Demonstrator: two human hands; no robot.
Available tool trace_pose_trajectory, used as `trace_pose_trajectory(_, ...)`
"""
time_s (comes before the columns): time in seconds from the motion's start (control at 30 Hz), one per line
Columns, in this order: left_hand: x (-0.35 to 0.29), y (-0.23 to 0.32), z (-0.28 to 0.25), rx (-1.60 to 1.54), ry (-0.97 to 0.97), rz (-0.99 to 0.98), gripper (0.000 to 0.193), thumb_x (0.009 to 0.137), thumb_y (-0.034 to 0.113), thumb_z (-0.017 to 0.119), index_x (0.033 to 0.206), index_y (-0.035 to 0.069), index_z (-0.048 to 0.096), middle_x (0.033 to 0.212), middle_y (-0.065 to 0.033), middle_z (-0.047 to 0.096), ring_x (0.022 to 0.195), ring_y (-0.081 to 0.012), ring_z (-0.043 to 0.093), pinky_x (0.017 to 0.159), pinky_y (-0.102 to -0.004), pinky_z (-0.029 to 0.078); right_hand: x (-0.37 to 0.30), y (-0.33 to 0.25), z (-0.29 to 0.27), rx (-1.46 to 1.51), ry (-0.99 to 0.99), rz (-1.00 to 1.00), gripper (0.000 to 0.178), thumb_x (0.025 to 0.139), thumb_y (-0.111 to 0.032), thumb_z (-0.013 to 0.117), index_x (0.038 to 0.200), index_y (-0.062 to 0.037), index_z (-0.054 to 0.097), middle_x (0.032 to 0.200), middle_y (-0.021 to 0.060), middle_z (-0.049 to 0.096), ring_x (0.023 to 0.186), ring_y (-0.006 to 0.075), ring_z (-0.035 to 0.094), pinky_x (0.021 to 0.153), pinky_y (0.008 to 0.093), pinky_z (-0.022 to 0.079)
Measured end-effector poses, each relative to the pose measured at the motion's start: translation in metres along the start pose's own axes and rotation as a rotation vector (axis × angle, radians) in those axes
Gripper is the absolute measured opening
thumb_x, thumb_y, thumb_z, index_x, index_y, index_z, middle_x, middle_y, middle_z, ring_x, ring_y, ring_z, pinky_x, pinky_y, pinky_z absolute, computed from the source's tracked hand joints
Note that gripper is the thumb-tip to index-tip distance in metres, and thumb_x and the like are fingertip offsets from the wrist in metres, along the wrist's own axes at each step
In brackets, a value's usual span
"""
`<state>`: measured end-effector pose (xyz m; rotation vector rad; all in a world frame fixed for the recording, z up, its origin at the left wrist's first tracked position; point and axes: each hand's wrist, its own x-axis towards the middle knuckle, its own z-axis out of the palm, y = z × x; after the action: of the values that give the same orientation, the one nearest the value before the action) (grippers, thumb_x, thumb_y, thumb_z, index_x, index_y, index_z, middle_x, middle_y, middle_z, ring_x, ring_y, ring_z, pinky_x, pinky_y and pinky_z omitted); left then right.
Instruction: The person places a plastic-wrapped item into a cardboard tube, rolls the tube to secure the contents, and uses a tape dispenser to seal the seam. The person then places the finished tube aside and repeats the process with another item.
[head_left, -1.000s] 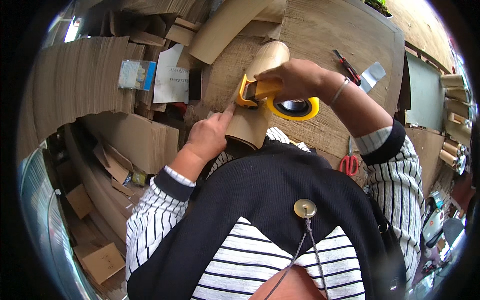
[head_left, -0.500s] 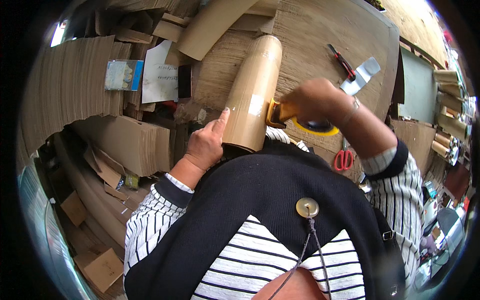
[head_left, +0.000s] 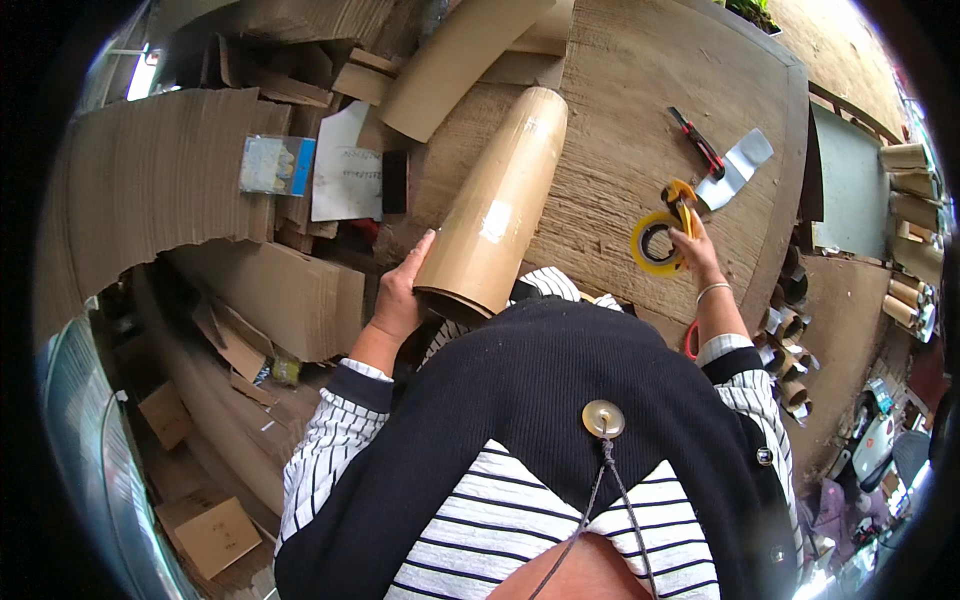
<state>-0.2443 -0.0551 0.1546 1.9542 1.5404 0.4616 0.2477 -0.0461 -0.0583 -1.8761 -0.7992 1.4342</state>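
A rolled brown cardboard tube lies slanting on the wooden table, its near end at my waist. A shiny strip of clear tape crosses its side. My left hand grips the tube's near left edge, with some fingers hidden beneath it. Off to the right, my right hand is closed on a tape dispenser with a yellow-rimmed roll, apart from the tube. Beyond it lie a red and black utility knife and a curled whitish strip. Red scissor handles show partly beside my right wrist.
Stacked cardboard sheets rise on the left, with a small picture packet on them. A written paper, a dark phone-like slab and a curved cardboard sheet lie beyond the tube. Short tubes stand past the table's right side.
My right hand has drawn the tape dispenser away from the tube to the right. The tube's near end has shifted slightly left, with my left hand still at it.
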Motion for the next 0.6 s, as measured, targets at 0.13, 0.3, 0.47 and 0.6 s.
trace_pose_trajectory(0.13, 0.001, -0.007, -0.014, 0.058, -0.025, 0.028, 0.055, 0.09, 0.007, 0.063, 0.143, 0.006, 0.046, 0.133, -0.021, 0.058, 0.118, -0.0356, 0.061, 0.096, -0.0372, 0.052, -0.023, -0.043, 0.029, -0.911, 0.249, 0.091, 0.085, 0.079, -0.044, 0.077, 0.151, -0.027, 0.035, 0.133, 0.0189, 0.052, 0.125, 0.0374, 0.051, 0.103, 0.0472, 0.044)
trace_pose_trajectory(0.3, 0.012, -0.065, -0.039, 0.111, -0.126, 0.013, 0.054, 0.092, 0.002, 0.055, 0.144, 0.015, 0.048, 0.133, -0.0141, 0.06, 0.119, -0.0311, 0.06, 0.097, -0.0357, 0.051, 0.012, -0.053, 0.046, -0.824, 0.261, -0.191, 0.073, 0.079, -0.039, 0.077, 0.143, -0.0175, 0.048, 0.136, 0.0196, 0.05, 0.127, 0.0365, 0.048, 0.106, 0.0443, 0.042)
trace_pose_trajectory(0.47, 0.018, -0.136, -0.05, 0.32, -0.159, -0.119, 0.049, 0.095, 0.013, 0.054, 0.143, 0.021, 0.049, 0.127, -0.0124, 0.063, 0.109, -0.0329, 0.064, 0.088, -0.0396, 0.053, 0.05, -0.102, 0.107, -0.752, -0.001, -0.217, 0.066, 0.084, -0.04, 0.072, 0.14, -0.0131, 0.05, 0.14, 0.0205, 0.049, 0.13, 0.037, 0.048, 0.107, 0.044, 0.042)
trace_pose_trajectory(0.6, 0.018, -0.211, -0.058, 0.503, -0.07, -0.408, 0.041, 0.098, 0.022, 0.052, 0.139, 0.018, 0.052, 0.119, -0.0134, 0.066, 0.101, -0.0333, 0.066, 0.083, -0.04, 0.054, 0.092, -0.127, 0.166, -0.601, -0.098, -0.182, 0.069, 0.086, -0.046, 0.066, 0.143, -0.0113, 0.047, 0.146, 0.0215, 0.045, 0.133, 0.0366, 0.046, 0.108, 0.0427, 0.042)
